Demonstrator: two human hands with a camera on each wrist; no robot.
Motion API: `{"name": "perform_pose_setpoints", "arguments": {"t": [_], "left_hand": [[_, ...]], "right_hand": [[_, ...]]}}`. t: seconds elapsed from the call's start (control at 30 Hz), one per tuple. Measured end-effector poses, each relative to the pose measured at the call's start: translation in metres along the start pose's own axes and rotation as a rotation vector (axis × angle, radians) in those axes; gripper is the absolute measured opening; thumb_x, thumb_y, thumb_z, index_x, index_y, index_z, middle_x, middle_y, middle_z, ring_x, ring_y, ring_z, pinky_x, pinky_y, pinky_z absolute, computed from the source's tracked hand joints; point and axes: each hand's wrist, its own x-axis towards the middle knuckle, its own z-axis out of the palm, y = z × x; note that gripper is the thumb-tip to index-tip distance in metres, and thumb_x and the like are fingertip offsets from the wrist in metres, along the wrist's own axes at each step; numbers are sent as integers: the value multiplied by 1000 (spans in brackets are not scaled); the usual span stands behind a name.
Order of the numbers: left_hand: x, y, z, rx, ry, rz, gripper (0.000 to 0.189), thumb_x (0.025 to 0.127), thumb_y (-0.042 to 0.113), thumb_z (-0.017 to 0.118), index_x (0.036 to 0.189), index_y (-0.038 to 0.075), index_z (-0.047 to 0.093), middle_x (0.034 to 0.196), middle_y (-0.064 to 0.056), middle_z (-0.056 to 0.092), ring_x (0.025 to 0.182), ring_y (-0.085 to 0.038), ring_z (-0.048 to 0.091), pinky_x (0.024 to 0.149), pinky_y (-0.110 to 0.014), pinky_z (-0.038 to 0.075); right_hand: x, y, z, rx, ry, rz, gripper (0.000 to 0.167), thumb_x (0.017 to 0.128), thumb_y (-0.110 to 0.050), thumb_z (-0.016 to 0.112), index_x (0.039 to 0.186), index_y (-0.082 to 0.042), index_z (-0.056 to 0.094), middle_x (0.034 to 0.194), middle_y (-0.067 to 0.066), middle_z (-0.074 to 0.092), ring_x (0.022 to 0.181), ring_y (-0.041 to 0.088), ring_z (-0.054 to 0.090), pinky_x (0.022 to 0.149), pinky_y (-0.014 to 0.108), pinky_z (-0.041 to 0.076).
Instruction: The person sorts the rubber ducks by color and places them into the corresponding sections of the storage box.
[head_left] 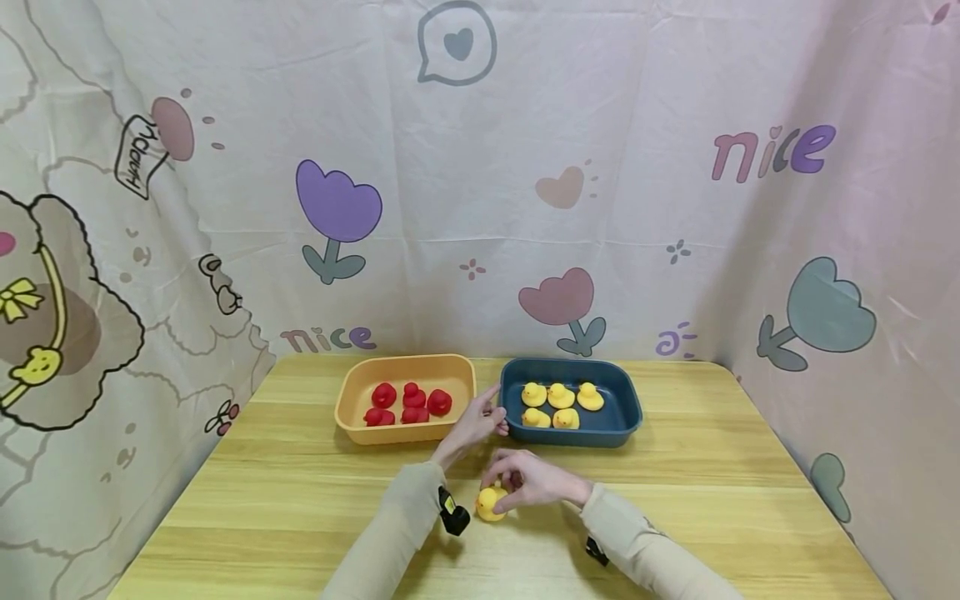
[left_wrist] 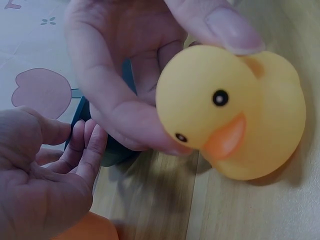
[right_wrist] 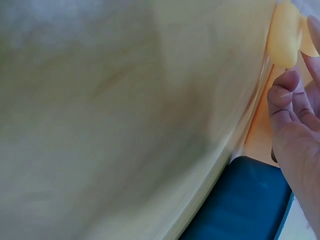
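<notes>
My right hand (head_left: 528,479) holds a yellow rubber duck (head_left: 489,503) between thumb and fingers, low over the front middle of the table. In the left wrist view the duck (left_wrist: 225,110) shows large, with black eyes and an orange beak, the thumb on its back. My left hand (head_left: 476,423) reaches forward and pinches the left rim of a blue tray (head_left: 570,438). Several yellow ducks (head_left: 561,395) sit inside that tray, in two rows. In the right wrist view the right hand (right_wrist: 300,112) is partly cut off by the frame edge.
An orange tray (head_left: 405,435) holding several red ducks (head_left: 414,396) stands left of the blue one, a narrow gap between them. Both are at the back of the wooden table (head_left: 285,483). A patterned cloth (head_left: 465,167) hangs behind and at the sides.
</notes>
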Motion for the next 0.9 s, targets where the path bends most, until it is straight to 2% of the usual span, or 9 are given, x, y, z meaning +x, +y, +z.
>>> {"name": "perform_pose_setpoints", "arguments": {"t": [0.07,0.17,0.47,0.77,0.9], "left_hand": [[0,0,0,-3,0,0,60,101,-2,50,155,-8,25,88,-19,60,77,-26,68,84,-49,63],[0,0,0,-12,-4,2,60,101,-1,50,156,-7,26,87,-18,60,75,-21,67,84,-49,63],[1,-3,0,-27,-14,14,60,101,-4,48,156,-7,25,84,-20,61,71,-16,66,84,-52,62],[0,-1,0,-28,-16,1,60,101,-3,48,156,-7,25,86,-20,61,73,-19,67,84,-47,63],[1,-2,0,-36,-14,5,60,100,-3,48,156,-7,25,85,-20,62,72,-17,66,83,-47,64]], "right_hand": [[-1,0,0,-4,-2,6,28,85,-18,80,109,-6,73,94,13,62,66,-5,45,57,9,42],[-2,-1,-1,-11,-1,-2,28,85,-18,80,109,-6,73,92,11,61,65,-5,45,57,9,41],[-6,0,-3,21,34,-18,24,85,-18,79,107,-8,73,92,10,65,67,18,56,59,10,43],[-15,1,-10,95,53,-51,21,87,-19,78,104,-9,72,87,10,64,70,32,56,59,14,46],[-19,3,-13,131,54,-55,20,88,-18,78,105,-9,72,93,11,66,75,31,58,63,18,52]]}}
